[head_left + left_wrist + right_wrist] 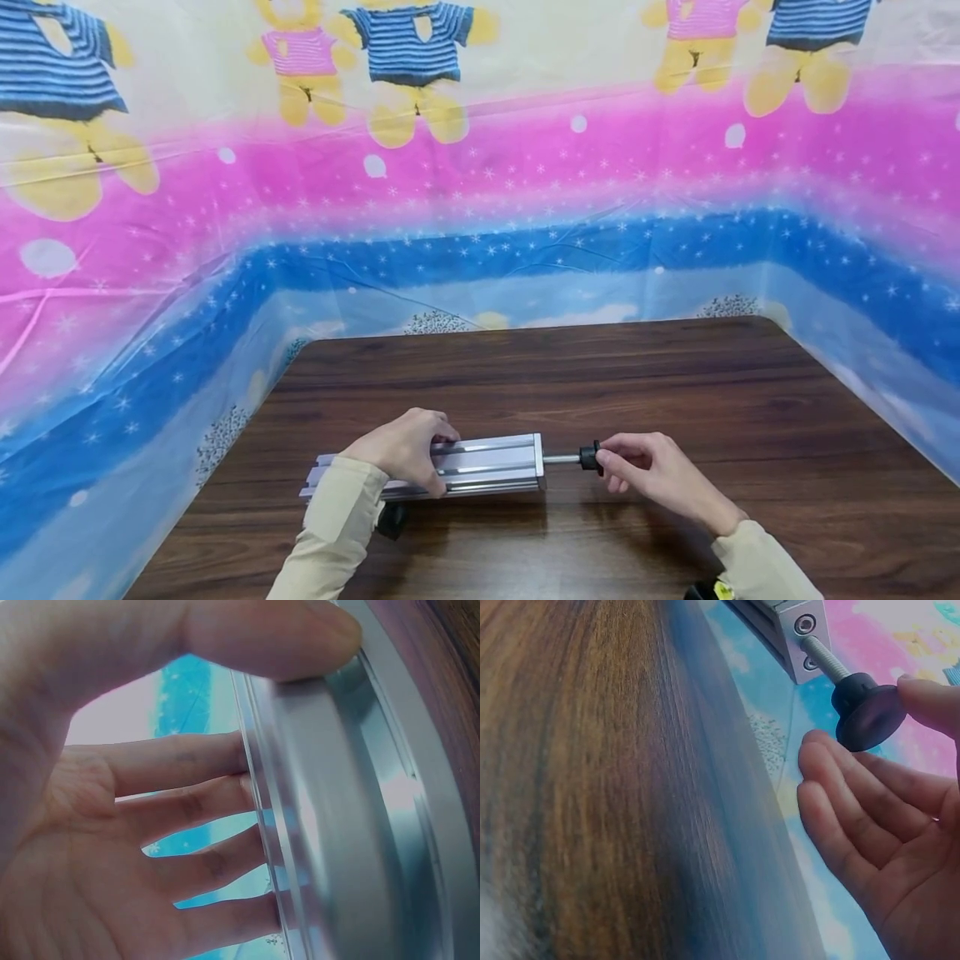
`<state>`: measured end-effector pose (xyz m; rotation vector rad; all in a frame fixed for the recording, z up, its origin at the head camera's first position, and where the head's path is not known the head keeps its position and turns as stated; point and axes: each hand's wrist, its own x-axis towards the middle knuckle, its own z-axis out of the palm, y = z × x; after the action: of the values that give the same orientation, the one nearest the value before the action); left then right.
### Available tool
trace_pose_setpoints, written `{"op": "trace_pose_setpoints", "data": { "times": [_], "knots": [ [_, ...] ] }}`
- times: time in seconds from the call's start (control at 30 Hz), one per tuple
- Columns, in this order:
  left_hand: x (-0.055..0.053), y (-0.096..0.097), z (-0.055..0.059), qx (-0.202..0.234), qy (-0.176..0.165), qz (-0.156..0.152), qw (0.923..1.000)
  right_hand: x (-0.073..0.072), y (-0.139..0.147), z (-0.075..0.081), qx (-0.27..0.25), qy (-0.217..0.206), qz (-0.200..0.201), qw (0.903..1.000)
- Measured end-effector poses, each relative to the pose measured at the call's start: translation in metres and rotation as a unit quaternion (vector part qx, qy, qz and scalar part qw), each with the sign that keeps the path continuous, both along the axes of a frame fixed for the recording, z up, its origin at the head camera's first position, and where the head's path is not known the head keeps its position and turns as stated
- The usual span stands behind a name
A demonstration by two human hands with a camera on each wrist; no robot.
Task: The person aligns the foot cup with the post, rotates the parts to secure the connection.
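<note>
Held level above the table is a silver aluminium profile with long grooves and an end plate with socket screws. My left hand grips it near its middle, the thumb on the near side; in the left wrist view the fingers reach to the far edge of the profile. From the end plate a threaded rod sticks out to the right, with a black round knob on its end. My right hand pinches this knob with thumb and forefinger, its other fingers bent below.
The brown wood-grain table extends behind and to both sides of the hands. A printed cloth with bears and snowflakes hangs along its back and sides. Black devices are worn at the wrists.
</note>
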<state>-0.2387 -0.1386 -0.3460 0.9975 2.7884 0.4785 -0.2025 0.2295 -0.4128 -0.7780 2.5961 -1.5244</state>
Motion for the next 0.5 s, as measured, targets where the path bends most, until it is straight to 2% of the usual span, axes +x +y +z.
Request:
{"op": "trace_pose_setpoints", "data": {
  "times": [0.2, 0.27, 0.37, 0.5],
  "knots": [
    [0.0007, -0.0001, -0.0001, -0.004, -0.007, 0.008, 0.9999, -0.001, -0.0019, 0.0004, 0.026, -0.034, -0.004, 0.9991],
    [0.0008, 0.0001, 0.0002, -0.004, -0.008, 0.01, 0.9999, 0.001, -0.0021, -0.0002, 0.024, -0.034, -0.009, 0.9991],
    [0.0012, 0.0006, 0.0009, -0.001, -0.007, 0.011, 0.9999, 0.0042, -0.0027, -0.0026, 0.007, 0.002, -0.009, 0.9999],
    [0.0018, 0.001, 0.0008, 0.001, -0.011, 0.013, 0.9999, 0.0041, -0.0054, -0.0062, -0.026, 0.084, 0.01, 0.9961]
  ]
}}
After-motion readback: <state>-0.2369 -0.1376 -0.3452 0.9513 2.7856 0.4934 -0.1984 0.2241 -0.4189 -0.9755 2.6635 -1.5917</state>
